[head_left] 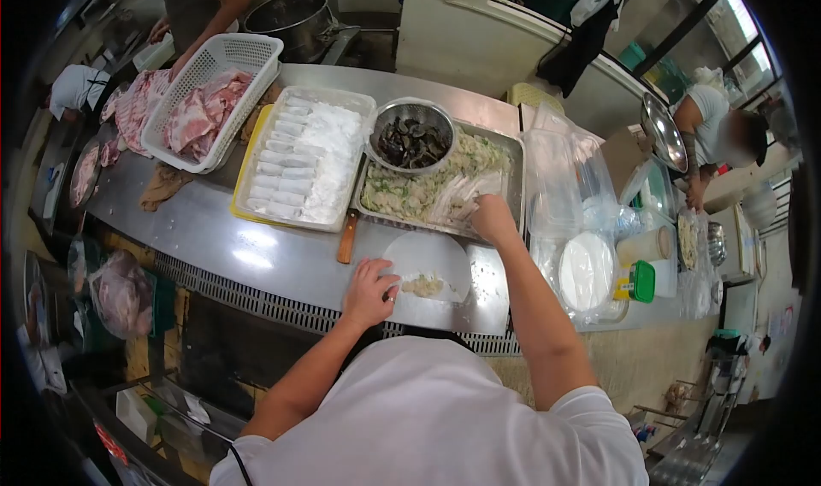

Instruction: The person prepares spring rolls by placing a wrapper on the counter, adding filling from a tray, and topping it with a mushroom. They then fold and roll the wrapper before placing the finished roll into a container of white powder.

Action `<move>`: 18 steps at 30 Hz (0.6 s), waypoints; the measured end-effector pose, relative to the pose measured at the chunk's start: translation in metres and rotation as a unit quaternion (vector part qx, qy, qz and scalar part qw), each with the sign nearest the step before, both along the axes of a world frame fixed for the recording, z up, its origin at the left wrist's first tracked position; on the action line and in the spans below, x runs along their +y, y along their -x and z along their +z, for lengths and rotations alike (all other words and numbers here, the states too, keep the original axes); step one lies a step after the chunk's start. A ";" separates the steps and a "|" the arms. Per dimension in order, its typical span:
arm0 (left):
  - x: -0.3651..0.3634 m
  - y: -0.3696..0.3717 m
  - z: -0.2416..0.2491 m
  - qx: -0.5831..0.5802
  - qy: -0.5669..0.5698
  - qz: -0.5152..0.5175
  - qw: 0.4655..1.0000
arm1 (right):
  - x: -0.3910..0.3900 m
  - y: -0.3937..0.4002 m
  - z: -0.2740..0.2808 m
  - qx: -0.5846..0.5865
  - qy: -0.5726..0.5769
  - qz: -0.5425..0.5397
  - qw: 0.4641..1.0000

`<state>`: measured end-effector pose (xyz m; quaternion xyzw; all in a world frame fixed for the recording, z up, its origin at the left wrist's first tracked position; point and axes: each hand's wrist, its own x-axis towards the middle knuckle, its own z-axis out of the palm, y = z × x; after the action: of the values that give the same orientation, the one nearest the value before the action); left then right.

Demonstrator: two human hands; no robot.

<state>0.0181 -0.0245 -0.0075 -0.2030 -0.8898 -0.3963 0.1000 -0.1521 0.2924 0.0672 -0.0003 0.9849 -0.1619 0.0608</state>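
A thin round white wrapper [445,259] lies flat on the steel counter, with a small clump of pale filling [423,287] near its front edge. My left hand [370,291] rests at the wrapper's left side, fingers loosely curved and apart, holding nothing. Over the front of a metal tray [516,170], my right hand [493,219] is closed at a row of pale strips [462,194]; what its fingertips pinch is hidden. Greenish-white filling [398,187] spreads over the rest of that tray. A perforated metal bowl of dark pieces [414,140] sits on the tray's back left part.
Left of the tray, a plastic container [248,191] holds white-dusted rolls [282,182]. A wooden-handled knife [347,238] lies beside it. Further left stands a white basket [154,135] of raw meat. Stacked wrappers [587,272] lie right. Co-workers stand back left and right.
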 end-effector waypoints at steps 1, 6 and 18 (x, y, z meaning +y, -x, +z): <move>0.000 0.003 0.000 0.003 0.000 0.001 1.000 | -0.002 0.000 0.004 0.023 0.059 -0.031 0.997; 0.000 0.001 -0.002 0.008 -0.007 0.005 1.000 | -0.016 0.003 0.037 0.089 0.263 -0.131 0.952; 0.001 0.002 -0.002 0.004 -0.004 0.011 1.000 | -0.059 0.080 0.098 0.167 0.047 0.013 0.985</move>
<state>0.0163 -0.0237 -0.0097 -0.1947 -0.8900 -0.3977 0.1086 -0.2319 0.2334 0.1655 -0.0425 0.9725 -0.2048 -0.1025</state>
